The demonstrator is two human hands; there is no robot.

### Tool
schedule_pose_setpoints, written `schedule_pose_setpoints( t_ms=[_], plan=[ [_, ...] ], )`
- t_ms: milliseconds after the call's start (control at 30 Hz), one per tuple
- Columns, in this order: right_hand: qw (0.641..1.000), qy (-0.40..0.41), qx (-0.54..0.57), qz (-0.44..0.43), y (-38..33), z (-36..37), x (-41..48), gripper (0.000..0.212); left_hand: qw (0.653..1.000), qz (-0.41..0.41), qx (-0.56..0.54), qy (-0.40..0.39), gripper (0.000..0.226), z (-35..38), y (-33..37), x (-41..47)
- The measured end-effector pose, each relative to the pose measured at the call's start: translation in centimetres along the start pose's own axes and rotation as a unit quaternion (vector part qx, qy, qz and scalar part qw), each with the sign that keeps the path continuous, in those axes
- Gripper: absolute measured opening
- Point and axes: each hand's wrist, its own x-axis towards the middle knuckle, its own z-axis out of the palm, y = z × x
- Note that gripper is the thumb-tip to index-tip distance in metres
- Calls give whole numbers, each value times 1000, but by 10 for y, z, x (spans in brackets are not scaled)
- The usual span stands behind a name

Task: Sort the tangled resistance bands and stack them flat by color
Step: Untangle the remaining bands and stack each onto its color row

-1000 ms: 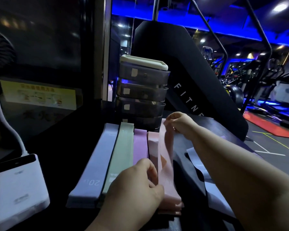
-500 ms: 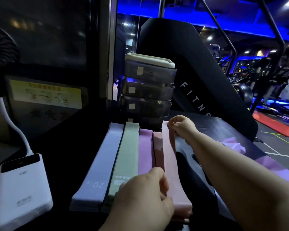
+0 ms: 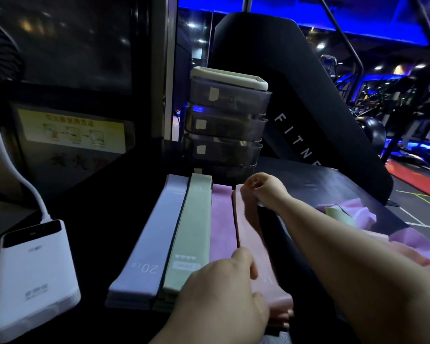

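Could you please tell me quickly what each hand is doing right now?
Left hand: fingers curled on the near end of the pink band.
Right hand: fingers pinching the same band's far end.

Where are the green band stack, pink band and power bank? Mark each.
green band stack [image 3: 194,232], head view, middle of the top band
pink band [image 3: 248,232], head view, midway along it
power bank [image 3: 32,281], head view, its top face
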Motion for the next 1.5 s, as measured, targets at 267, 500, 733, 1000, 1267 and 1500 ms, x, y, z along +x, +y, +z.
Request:
schedule_pose_setpoints(
  t_ms=[267, 500, 733, 1000, 1267, 1500],
  plan=[
    [996, 3, -83, -29, 6, 6, -2, 12, 1000, 8, 17, 9, 20, -1, 0, -2],
    [985, -119, -120, -39, -10, -14, -1, 24, 1000, 2, 19, 12, 27, 0, 0, -3],
    [961, -191, -191, -60, -16, -32, -19, 47, 995, -7, 74, 67, 20, -2, 11, -7],
    [946, -203, -245, -66, -9, -27, -39, 60, 984, 27, 155, 88, 27, 11, 14, 0],
    [939, -211, -260, -74, -12, -21, -50, 43, 985, 3, 174, 11, 27, 13, 13, -2],
    [942, -211, -255, -45, -15, -20, -53, 43, 985, 14, 172, 18, 25, 14, 10, -4]
  ],
)
